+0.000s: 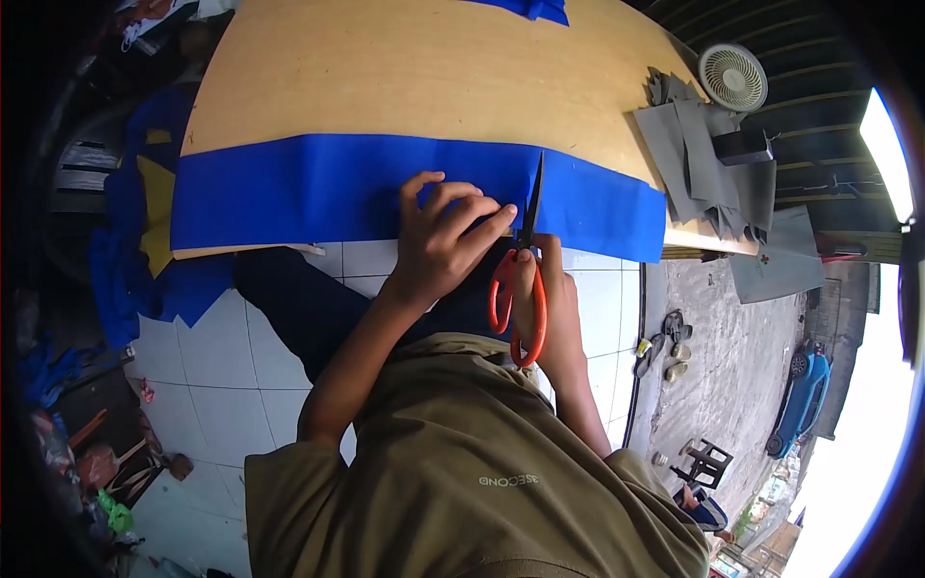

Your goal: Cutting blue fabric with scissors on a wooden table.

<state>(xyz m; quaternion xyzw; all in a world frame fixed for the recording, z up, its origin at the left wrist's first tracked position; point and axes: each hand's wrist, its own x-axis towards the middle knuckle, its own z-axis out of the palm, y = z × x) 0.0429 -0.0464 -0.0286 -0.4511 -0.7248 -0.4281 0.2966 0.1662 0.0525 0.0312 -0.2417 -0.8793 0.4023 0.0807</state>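
Both hands meet over the near edge of the cloth: the right hand (556,289) is closed around the scissors (535,197), and the left hand (445,226) rests just beside the blades with its fingers bent and somewhat spread. Whether that left hand pinches the fabric or only presses on it, I cannot tell.

Directly ahead of the hands, and under the left one, lies the blue cloth strip (356,183). Its long axis runs from left to right, so the blades, pointing away from the body, stand almost square across it, with the tip about level with the strip's far edge. The left hand is the nearer to the middle of the strip; the right is at its near edge. More of the strip extends to the left of the hands than to the right. It is plain, deep blue and mostly flat, with soft creases. The scissors have red-orange loops and dark, slender blades; whether one blade goes beneath the cloth is unclear.

Beyond the hands spreads the pale wooden worktop (414,72). Farther off to their right is a stack of grey pieces (689,164), with a round fan (732,77) behind; well to their left hangs more blue fabric (116,222) beside a yellow piece (157,217).
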